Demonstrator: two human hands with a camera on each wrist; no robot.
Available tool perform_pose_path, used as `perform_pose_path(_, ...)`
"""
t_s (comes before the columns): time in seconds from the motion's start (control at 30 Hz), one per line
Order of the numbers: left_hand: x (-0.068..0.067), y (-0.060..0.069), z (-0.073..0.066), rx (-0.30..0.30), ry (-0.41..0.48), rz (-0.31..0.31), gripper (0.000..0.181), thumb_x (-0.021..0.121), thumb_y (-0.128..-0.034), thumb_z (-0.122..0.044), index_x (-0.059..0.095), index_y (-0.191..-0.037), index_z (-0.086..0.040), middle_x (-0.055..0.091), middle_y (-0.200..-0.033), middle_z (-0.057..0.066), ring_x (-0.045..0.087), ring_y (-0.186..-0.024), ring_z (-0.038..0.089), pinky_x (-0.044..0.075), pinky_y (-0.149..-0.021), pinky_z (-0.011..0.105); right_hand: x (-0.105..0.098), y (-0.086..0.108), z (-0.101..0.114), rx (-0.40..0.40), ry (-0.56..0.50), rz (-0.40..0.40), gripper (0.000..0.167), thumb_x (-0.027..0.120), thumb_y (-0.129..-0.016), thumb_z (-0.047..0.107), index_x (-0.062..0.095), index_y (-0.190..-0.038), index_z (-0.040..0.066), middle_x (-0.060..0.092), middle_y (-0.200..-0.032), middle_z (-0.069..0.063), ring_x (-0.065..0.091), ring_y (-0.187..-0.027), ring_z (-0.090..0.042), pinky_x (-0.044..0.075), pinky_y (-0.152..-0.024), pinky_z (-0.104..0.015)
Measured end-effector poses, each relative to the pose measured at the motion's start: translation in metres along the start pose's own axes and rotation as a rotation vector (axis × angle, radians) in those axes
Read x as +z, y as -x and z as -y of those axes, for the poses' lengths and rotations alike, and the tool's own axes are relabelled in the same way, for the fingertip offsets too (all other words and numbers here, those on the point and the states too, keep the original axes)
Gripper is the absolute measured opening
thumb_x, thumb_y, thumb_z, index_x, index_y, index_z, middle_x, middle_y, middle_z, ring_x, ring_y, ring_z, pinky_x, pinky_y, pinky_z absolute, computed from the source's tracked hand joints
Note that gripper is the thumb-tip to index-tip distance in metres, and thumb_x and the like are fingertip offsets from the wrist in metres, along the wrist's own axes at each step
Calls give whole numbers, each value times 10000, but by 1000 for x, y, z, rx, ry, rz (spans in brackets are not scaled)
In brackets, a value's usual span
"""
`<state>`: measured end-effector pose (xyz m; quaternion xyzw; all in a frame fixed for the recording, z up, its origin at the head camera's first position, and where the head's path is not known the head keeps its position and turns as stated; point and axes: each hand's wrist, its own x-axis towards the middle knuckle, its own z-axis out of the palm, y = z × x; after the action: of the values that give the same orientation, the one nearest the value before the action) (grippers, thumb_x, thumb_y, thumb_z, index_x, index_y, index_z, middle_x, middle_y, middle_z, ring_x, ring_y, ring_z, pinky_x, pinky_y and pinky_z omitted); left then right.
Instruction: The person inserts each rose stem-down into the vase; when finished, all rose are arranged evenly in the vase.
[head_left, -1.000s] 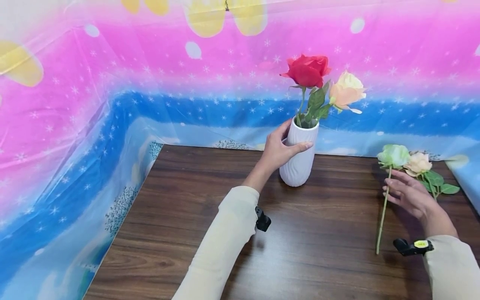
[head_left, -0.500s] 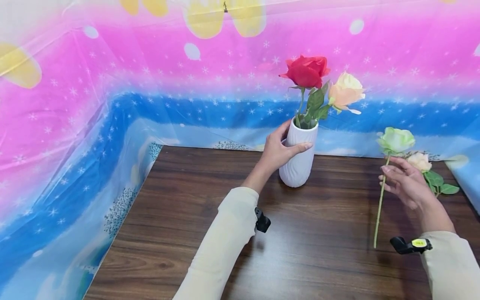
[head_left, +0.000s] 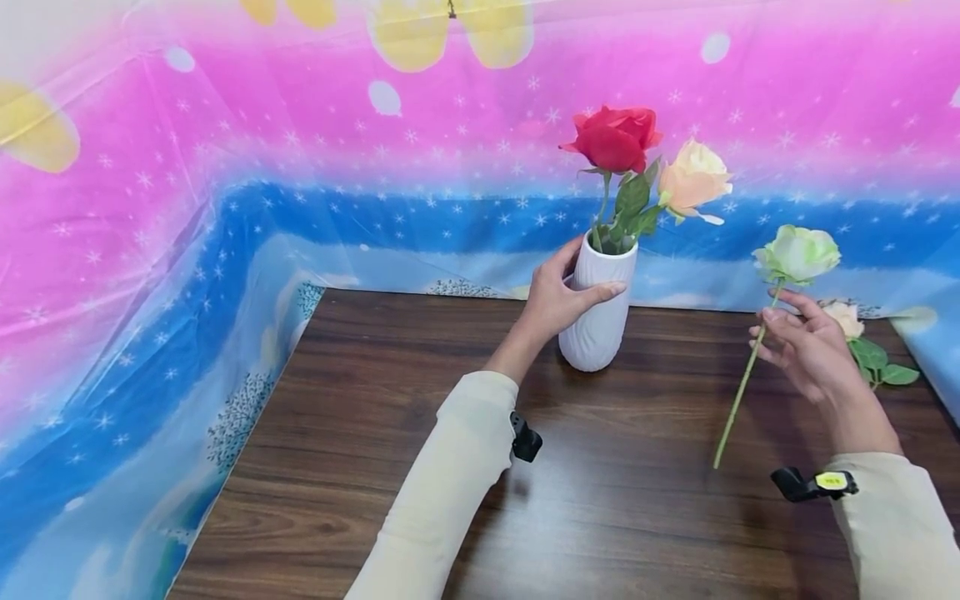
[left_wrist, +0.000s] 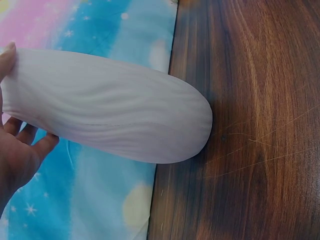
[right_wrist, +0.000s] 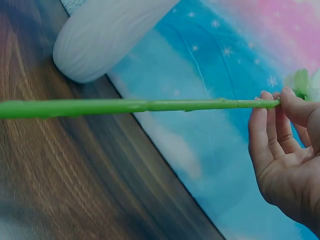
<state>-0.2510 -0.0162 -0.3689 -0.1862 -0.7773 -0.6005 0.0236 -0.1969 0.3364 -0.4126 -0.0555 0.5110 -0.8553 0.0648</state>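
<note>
The right hand [head_left: 810,350] pinches a green rose [head_left: 797,254] by its stem [head_left: 744,383] over the wooden table [head_left: 390,433]. Farther off, the left hand [head_left: 557,296] grips a white vase [head_left: 600,329] holding a red rose [head_left: 615,140] and a peach rose [head_left: 692,182]. Beyond the right hand lies a cream rose [head_left: 846,320], partly hidden; behind the table hangs patterned cloth [head_left: 390,158].

From my remote post I see a screened-off indoor nook, its kind of building unclear to me, with snowflake-printed pink-and-blue cloth [head_left: 337,158] hung along the far and left sides of a wood-grain table [head_left: 322,450].
</note>
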Motion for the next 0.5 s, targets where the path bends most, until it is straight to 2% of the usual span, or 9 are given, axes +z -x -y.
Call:
perform_pose_path(0.27,-1,0,2,7,13,1,807,826,-862,-293,416,-1556,-241,557,-1497,21,593,-1351,240,540,-1069,443,15,-3,3,-1,-41,36,379,445,-1042,-43,601,-1326,153,735,-1022,-53,767,-907,-199,649,-777,-359)
perform_pose_path(0.5,0,0,0,-8,0,-1,815,827,-860,-306,412,-1559,-248,553,-1503,17,589,-1356,241,549,-1058,440,21,-5,3,-6,-40,49,386,451,-1041,-37,589,-1354,142,710,-1033,-58,759,-926,-200,645,-805,-371)
